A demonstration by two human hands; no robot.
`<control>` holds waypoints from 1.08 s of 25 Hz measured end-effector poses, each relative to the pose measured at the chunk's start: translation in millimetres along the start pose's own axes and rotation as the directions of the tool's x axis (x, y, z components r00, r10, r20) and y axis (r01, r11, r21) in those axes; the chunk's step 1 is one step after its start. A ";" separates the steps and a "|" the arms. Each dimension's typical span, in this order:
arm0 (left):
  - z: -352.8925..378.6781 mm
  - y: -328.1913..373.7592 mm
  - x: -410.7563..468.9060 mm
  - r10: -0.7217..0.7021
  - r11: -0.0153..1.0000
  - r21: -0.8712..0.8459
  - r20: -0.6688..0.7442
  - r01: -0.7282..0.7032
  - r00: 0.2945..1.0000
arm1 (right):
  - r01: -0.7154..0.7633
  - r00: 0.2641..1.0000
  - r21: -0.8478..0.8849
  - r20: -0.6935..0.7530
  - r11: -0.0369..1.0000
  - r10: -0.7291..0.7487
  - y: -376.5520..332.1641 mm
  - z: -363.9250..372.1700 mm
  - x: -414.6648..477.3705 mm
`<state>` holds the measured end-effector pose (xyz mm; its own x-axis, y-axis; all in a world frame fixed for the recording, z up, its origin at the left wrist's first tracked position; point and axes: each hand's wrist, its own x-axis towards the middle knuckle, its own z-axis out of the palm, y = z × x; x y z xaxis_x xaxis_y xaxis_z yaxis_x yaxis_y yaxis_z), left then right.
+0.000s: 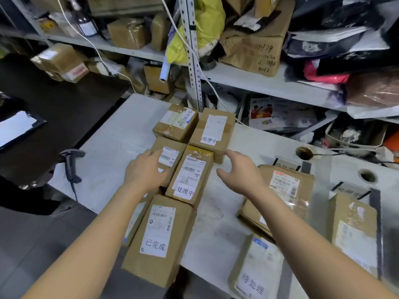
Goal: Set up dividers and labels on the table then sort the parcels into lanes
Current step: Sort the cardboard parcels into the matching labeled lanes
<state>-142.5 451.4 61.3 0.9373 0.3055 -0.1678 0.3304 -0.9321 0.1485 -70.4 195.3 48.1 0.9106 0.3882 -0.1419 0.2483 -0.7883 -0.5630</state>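
The left hand (146,169) lay with relaxed fingers on top of a small box (170,157) near the left edge of the counter (121,134). The right hand (240,172) hung spread and empty just beside the middle box (190,175). That box stood in a cluster by the left edge, between a far box (212,130) and a near box (159,238).

Judgement: the step in hand was lifting the middle box for its lane. Both hands should take its long sides and raise it straight, so that the boxes packed against it stay put.

Writing read: "处理中" on the middle and far boxes, "已完成" on the near box, "待处理" on a flat parcel (257,268) at the near edge. A taped label (349,189) toward the right edge read "处理中", which marked the likely lane.
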 end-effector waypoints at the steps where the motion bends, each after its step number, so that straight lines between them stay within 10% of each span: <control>1: 4.3 -14.0 13.0 0.011 1.000 0.002 0.009 -0.011 1.000 | -0.016 1.000 0.030 0.003 0.999 0.016 -8.9 13.7 9.8; 12: 59.5 -74.8 82.1 0.239 0.879 -0.454 0.148 -0.148 0.960 | -0.381 0.907 0.148 -0.132 0.913 0.400 -54.1 114.8 55.0; 17: 94.0 -41.5 73.8 0.361 0.851 -0.456 0.145 -0.261 0.921 | -0.613 0.740 0.482 0.073 0.626 0.669 -49.8 131.1 32.4; 27: 84.3 -17.6 66.8 0.324 0.820 -0.534 0.138 -0.206 0.936 | -0.506 0.776 0.658 0.064 0.558 0.628 -57.4 125.2 19.0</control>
<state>-95.1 471.8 -34.7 0.9690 -0.0432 -0.2431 0.1375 -0.7231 0.6769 -108.7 307.7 -24.2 0.8413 -0.1636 -0.5153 -0.5392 -0.3220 -0.7782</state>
